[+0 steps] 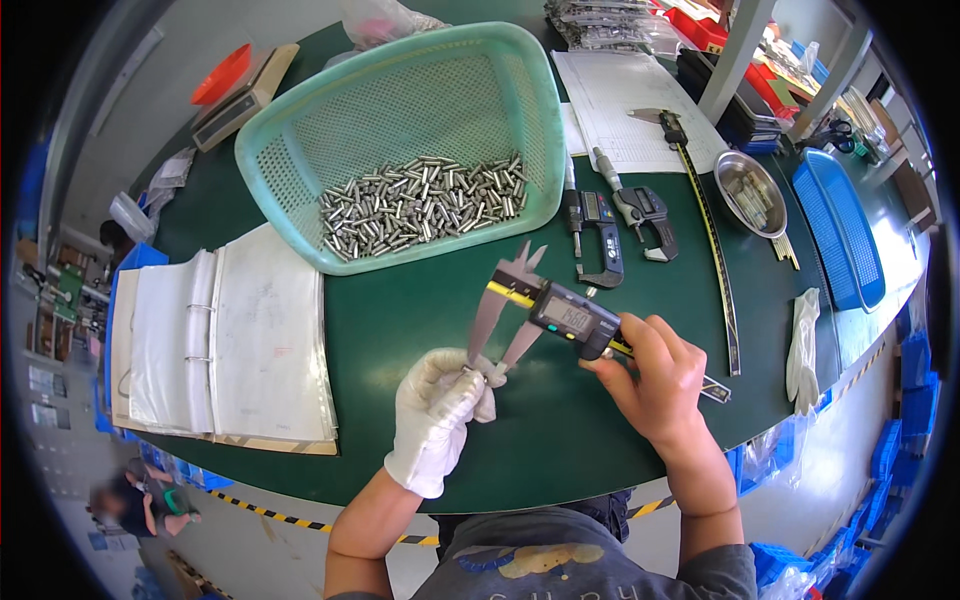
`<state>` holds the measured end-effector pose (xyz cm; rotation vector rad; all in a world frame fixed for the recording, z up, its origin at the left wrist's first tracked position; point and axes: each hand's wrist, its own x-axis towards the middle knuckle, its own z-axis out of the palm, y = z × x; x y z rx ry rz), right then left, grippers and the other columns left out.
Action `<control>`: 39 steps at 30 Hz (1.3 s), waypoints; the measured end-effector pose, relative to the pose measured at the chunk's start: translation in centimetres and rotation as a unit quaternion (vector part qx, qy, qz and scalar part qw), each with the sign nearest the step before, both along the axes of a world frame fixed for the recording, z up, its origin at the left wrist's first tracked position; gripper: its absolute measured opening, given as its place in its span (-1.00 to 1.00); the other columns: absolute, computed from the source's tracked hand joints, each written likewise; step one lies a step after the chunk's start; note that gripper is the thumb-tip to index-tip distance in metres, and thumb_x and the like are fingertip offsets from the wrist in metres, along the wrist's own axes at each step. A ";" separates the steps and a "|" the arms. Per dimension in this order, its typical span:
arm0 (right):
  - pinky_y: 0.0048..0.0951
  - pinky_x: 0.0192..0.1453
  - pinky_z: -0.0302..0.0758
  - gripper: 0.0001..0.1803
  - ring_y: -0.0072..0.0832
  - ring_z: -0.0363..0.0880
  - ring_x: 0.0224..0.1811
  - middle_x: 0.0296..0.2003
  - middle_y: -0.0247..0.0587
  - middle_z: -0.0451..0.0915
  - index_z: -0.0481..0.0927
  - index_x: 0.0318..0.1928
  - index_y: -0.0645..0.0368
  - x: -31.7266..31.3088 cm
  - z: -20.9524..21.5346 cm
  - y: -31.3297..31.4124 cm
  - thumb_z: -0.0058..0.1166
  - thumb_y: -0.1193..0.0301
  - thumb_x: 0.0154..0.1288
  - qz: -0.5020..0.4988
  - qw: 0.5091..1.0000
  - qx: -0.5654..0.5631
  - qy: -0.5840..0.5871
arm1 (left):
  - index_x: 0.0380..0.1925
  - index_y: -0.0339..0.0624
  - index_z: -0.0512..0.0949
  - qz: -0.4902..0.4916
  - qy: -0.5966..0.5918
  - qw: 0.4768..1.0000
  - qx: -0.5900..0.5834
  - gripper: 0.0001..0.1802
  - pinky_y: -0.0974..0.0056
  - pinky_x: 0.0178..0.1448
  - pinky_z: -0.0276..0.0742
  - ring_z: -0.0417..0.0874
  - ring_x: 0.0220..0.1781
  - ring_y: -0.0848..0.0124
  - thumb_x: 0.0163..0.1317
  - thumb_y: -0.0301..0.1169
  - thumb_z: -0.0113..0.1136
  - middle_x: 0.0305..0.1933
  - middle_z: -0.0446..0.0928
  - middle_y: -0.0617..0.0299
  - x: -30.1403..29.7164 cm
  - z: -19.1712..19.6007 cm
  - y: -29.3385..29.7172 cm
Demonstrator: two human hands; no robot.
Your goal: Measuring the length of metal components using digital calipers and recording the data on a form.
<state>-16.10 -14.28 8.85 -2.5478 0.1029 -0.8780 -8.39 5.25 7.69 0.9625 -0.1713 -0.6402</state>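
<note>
Caliper, the digital kind, is hanging tilted above the green table in the head view, its long jaws standing apart and pointing down toward the person. The bare right hand is grasping it by the display end, thumb below and fingers curling over the beam. The white-gloved left hand is closing its fingers at the jaw tips, apparently pinching a small piece, too covered by the glove to identify. Beyond them, the mint basket is holding many loose metal pins, while two micrometers are lying to its right. If the small piece is sitting skewed between the jaws, the reading could come out wrong; glove fabric caught at the tips could do the same. A thumb pressing too hard could force the slider, and a loosening pinch could drop the piece onto the table.
</note>
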 end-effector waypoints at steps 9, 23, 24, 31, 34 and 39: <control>-0.49 -0.64 0.33 -0.59 -0.42 0.40 -0.69 -0.63 -0.27 0.40 0.50 -0.24 0.25 0.2 0.4 0.2 0.28 0.39 -0.18 0.001 0.999 0.035 0.020 | -0.10 -0.32 0.40 0.134 -0.062 0.982 0.114 -0.71 0.53 -0.41 0.36 0.41 -0.48 0.61 0.15 -0.51 0.05 -0.40 0.45 0.25 1.9 -0.5 0.4; -0.56 -0.60 0.26 -0.70 -0.46 0.31 -0.67 -0.59 -0.18 0.39 0.46 -0.29 0.32 -0.6 0.4 -0.1 0.18 0.53 -0.11 -0.005 0.995 0.096 -0.002 | -0.23 -0.23 0.43 0.155 -0.461 0.804 0.342 -0.75 0.37 -0.15 0.43 0.51 -0.27 0.43 0.10 -0.38 0.13 -0.29 0.48 0.15 7.7 0.3 -1.3; -0.58 -0.60 0.26 -0.72 -0.49 0.29 -0.66 -0.59 -0.19 0.38 0.45 -0.30 0.33 -0.7 0.3 0.1 0.17 0.53 -0.09 -0.016 0.993 0.114 0.003 | -0.28 -0.22 0.45 0.107 -0.397 0.857 0.312 -0.78 0.38 -0.17 0.44 0.51 -0.30 0.46 0.08 -0.38 0.15 -0.34 0.49 0.18 5.8 0.4 -1.8; -0.68 -0.59 0.06 -0.72 -0.77 0.10 -0.63 -0.65 -0.51 0.29 0.49 -0.36 0.31 0.2 1.5 2.4 0.23 0.52 -0.16 0.048 0.950 0.275 0.139 | -0.43 -0.25 0.44 -0.019 -0.173 0.981 0.081 -0.87 0.48 -0.39 0.33 0.36 -0.48 0.62 -0.01 -0.54 0.19 -0.53 0.42 0.35 0.1 -0.9 -3.8; -0.67 -0.57 0.06 -0.84 -0.77 0.12 -0.61 -0.67 -0.51 0.31 0.50 -0.49 0.30 1.0 2.6 3.8 0.19 0.51 -0.14 0.090 0.944 0.267 0.173 | -0.41 -0.28 0.46 -0.039 -0.135 0.989 0.034 -0.86 0.47 -0.33 0.37 0.42 -0.43 0.59 -0.02 -0.57 0.19 -0.48 0.47 0.31 0.2 -0.8 -2.5; -0.65 -0.55 0.08 -0.96 -0.74 0.17 -0.61 -0.70 -0.44 0.30 0.46 -0.60 0.28 2.0 3.0 3.0 -0.07 0.62 -0.12 0.122 0.965 0.190 0.136 | -0.33 -0.29 0.47 -0.106 -0.092 0.989 -0.053 -0.85 0.48 -0.24 0.40 0.46 -0.33 0.59 0.06 -0.54 0.13 -0.39 0.51 0.28 0.8 -0.6 -2.1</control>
